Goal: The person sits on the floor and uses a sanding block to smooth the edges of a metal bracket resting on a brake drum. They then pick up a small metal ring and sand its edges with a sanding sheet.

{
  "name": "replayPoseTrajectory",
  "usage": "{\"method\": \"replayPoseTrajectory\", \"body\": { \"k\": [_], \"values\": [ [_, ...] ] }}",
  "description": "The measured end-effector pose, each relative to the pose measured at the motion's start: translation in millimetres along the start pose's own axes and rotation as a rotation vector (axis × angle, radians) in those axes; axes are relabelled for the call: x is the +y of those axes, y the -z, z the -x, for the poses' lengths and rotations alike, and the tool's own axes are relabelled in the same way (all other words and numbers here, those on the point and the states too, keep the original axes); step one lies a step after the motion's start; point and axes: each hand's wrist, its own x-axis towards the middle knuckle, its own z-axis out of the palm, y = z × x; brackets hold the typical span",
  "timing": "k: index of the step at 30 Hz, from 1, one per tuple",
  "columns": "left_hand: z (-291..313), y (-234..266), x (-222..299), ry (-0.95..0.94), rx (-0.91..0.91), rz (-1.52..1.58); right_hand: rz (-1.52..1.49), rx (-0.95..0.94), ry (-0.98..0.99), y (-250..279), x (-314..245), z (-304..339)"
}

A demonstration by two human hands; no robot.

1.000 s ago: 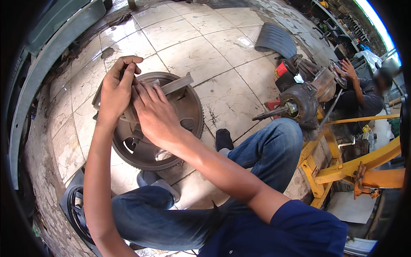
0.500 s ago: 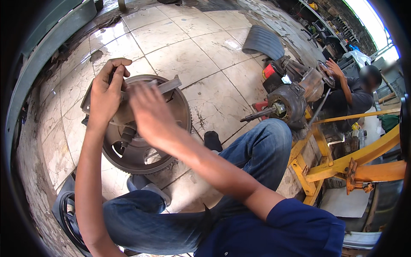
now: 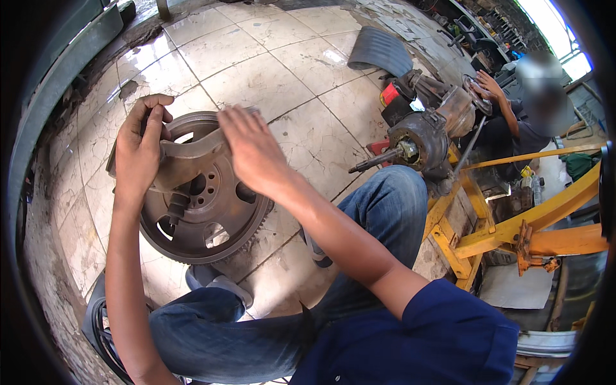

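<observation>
My left hand (image 3: 140, 138) is closed round the left end of a curved, brown-grey metal part (image 3: 196, 151). A dark stubby cylinder (image 3: 179, 205) sticks out below that part. My right hand (image 3: 253, 151) lies over its right end with the fingers stretched out flat, hiding that end. Beneath both hands is a large flywheel (image 3: 226, 187) with a toothed rim, several openings and a ring of holes at its centre. It lies flat near my feet. Whether the curved part touches the flywheel I cannot tell.
On the right, a dirty gearbox-like assembly (image 3: 420, 144) with a protruding shaft stands by a yellow metal frame (image 3: 494, 247). Behind it, another person (image 3: 526, 125) has a hand near a round metal piece. A curved grey sheet (image 3: 382, 51) lies on the tiles. Black cables (image 3: 102, 330) hang at lower left.
My right hand has slid right along the curved part, now covering its right end, and more of its middle shows. The view has shifted slightly. The left hand keeps its grip.
</observation>
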Motion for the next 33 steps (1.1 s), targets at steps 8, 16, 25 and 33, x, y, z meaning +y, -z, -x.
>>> {"method": "replayPoseTrajectory", "body": {
  "k": [8,16,25,33],
  "values": [
    [1.0,4.5,-6.5,0.018,0.068,0.016,-0.026,-0.045,0.025,-7.5,-31.7,-10.5],
    [-0.2,-2.0,-6.7,0.044,0.123,-0.01,-0.086,0.044,0.07,-12.9,-96.3,-22.4],
    [3.0,0.5,-7.8,0.032,0.117,0.029,-0.133,0.117,0.099,-19.5,-95.1,-25.8],
    [1.4,-1.8,1.7,0.014,0.101,0.039,-0.133,0.044,0.146,-10.6,-84.6,-21.3]
  ]
}}
